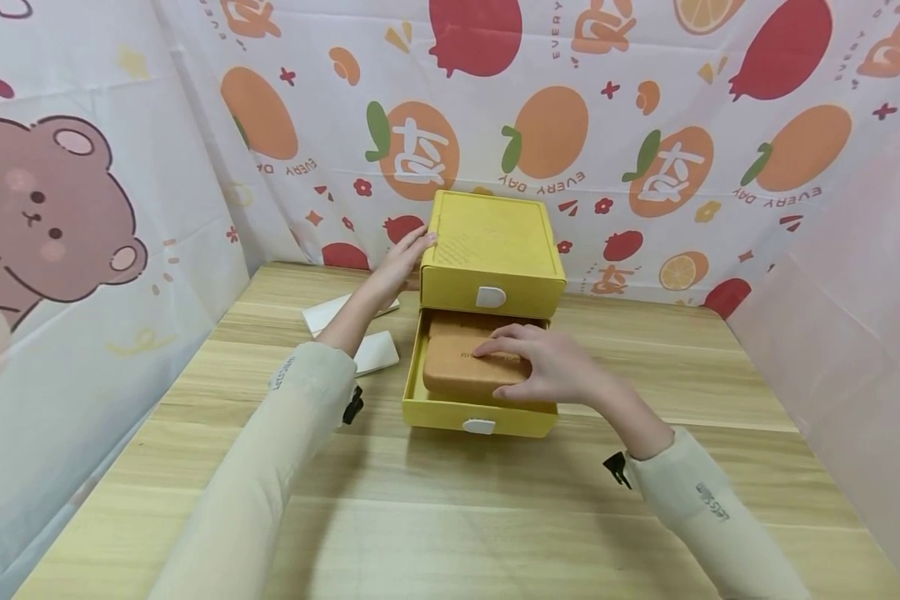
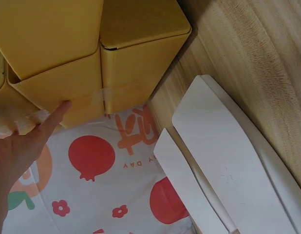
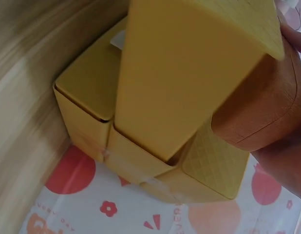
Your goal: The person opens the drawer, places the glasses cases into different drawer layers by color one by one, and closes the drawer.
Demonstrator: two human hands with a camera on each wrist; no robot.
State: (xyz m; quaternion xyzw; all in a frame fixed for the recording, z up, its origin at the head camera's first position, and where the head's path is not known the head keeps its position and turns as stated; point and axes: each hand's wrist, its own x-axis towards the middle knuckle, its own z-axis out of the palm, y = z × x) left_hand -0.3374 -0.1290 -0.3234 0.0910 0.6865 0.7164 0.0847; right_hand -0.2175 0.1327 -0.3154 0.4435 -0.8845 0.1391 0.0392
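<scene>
A yellow drawer box (image 1: 492,237) stands near the back of the table, with a lower drawer (image 1: 438,414) pulled out towards me. In that drawer lies a brown, rounded case (image 1: 457,371) with small dark lettering on top. My right hand (image 1: 551,362) grips the case at its right part, fingers over the top and thumb by the front edge. The right wrist view has the case (image 3: 262,114) rising past the drawer's side wall, the hand around it. My left hand (image 1: 403,258) rests with extended fingers against the box's left side, a fingertip touching the yellow wall in the left wrist view.
White flat pieces (image 1: 376,353) lie on the wooden table (image 1: 450,517) left of the box, beneath my left forearm. A fruit-printed curtain (image 1: 487,142) hangs close behind the box. White tabs (image 1: 491,297) mark the drawer fronts. Clear tape crosses the box's side.
</scene>
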